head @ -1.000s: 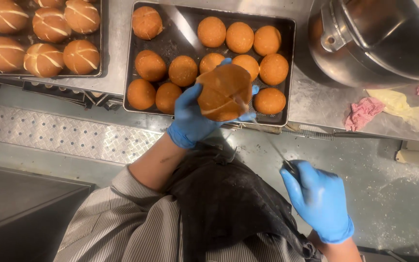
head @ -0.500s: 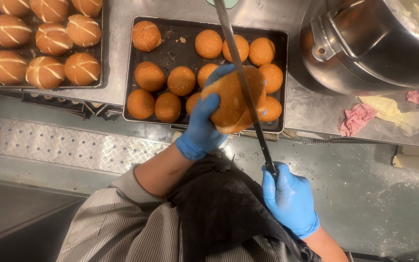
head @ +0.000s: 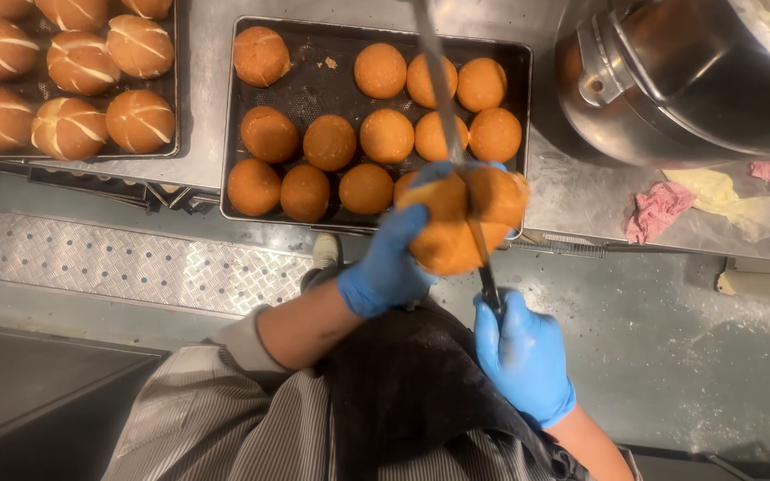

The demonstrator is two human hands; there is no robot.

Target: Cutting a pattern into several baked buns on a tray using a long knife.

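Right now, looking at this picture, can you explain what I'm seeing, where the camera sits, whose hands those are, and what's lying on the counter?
The camera is worn on a person's head and looks straight down, so you see their striped sleeves, dark apron and both hands in blue gloves. The left hand holds up a round golden bread roll. The right hand grips the handle of a long bread knife, whose blade runs across the roll.

On the steel counter lies a dark baking tray of plain golden rolls. To its left is a second tray with rolls marked by pale lines. At the upper right stands a large metal mixing bowl, and beside it lie crumpled pink and yellow bits, perhaps cloths or gloves.
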